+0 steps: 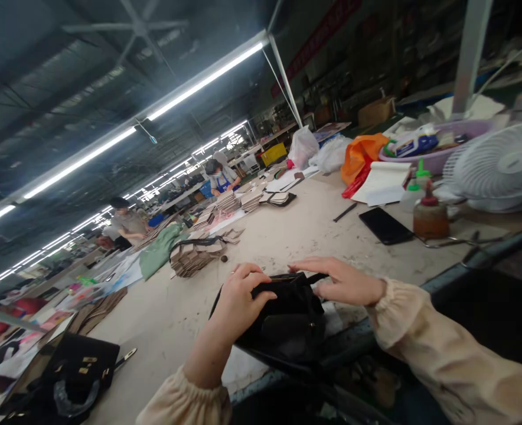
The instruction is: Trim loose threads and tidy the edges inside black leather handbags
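Observation:
A black handbag (283,327) sits tilted at the near edge of the table in front of me, its mouth facing up. My left hand (245,301) wraps around its left side, with the thumb over the top edge and the fingers on the far side. At the bag's upper right is my right hand (345,280). Its fingers are stretched out along the far rim and its thumb lies apart from them, with a dark strap or edge of the bag between. Dark lining hides the bag's inside. White paper or cloth shows beneath the bag.
On the right are a black phone (385,225), a bottle of amber liquid (430,218), a white fan (504,165) and a purple basin (438,165). Stacked brown pieces (196,257) lie ahead. Another black handbag (77,366) is at lower left. Two people work farther back.

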`<state>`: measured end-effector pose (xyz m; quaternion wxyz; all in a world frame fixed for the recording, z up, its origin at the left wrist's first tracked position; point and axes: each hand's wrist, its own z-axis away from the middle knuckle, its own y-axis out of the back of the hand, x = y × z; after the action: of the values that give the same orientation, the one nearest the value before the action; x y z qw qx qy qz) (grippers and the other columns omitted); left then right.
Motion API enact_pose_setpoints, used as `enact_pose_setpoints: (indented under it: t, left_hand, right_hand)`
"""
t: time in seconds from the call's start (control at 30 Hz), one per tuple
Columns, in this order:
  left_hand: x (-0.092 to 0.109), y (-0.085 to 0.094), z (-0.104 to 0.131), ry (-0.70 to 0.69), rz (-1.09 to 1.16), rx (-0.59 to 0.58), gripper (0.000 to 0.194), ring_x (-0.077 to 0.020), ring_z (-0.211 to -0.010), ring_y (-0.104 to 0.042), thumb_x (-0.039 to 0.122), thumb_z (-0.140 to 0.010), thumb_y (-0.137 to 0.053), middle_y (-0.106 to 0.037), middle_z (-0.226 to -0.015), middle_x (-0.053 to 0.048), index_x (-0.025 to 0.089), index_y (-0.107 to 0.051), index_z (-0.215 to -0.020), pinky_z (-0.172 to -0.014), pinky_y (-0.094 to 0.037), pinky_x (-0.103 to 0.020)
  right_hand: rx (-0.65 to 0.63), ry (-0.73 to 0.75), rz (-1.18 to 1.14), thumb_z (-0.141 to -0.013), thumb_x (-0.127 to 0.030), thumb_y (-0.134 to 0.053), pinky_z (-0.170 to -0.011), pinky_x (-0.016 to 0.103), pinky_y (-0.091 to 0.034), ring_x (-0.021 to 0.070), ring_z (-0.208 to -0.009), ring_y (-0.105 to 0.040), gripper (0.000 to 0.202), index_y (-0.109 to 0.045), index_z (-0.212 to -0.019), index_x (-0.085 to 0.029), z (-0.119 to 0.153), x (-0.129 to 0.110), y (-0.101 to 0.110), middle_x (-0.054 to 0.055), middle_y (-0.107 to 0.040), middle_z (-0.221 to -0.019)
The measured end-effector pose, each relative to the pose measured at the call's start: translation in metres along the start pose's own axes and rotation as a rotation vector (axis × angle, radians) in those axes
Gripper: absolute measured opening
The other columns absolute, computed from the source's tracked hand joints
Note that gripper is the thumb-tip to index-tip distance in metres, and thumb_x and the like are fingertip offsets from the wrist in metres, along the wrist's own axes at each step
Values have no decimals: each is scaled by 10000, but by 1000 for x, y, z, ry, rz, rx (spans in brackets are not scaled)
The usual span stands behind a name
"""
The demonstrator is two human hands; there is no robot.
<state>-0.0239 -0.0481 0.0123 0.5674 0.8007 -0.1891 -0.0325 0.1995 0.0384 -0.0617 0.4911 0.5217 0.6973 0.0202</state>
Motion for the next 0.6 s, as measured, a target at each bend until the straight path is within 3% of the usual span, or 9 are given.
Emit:
enact_pose_setpoints:
  t: [0.07,0.17,0.33,0.43,0.6]
  left_hand:
    - [-3,-4,-2,9,2,-11,151,-192,-946,-549,249,-713,-710,-597,-983,-48,213,-675,-856,-879,-439,-342]
    - [-9,-3,-2,47,19,-36,140,-176,-929,-542,205,-709,-707,-574,-979,-42,195,-649,-836,-851,-448,-313]
    - [-20,1,-6,15,12,-140,69,-157,-882,-553,199,-745,-676,-572,-958,-33,186,-641,-803,-801,-459,-288]
    - [-27,2,-9,-35,8,-185,48,-138,-836,-562,213,-791,-633,-582,-953,-34,176,-640,-761,-769,-456,-270]
    - [-33,1,-11,-68,48,-212,156,-116,-809,-561,200,-855,-543,-592,-950,-38,162,-609,-718,-749,-446,-240]
  right_hand:
    - [29,-25,-23,-767,-242,-590,-993,343,-399,195,-1125,-545,482,-561,-1240,-159,-3,-3,-2,83,-600,-1227]
    - [114,-73,-38,-769,-379,-645,-922,312,-437,192,-1024,-591,420,-637,-1136,-174,-13,-6,-9,75,-661,-1100]
    - [85,-67,-114,-781,-339,-649,-780,240,-456,154,-845,-621,196,-719,-903,-203,-33,-1,-15,24,-695,-900]
    - [22,-96,-106,-775,-340,-653,-727,235,-452,149,-786,-620,182,-727,-847,-190,-40,3,-13,14,-694,-834]
    - [38,-147,-165,-769,-372,-659,-772,243,-453,158,-835,-620,222,-724,-867,-184,-44,8,-11,16,-697,-885]
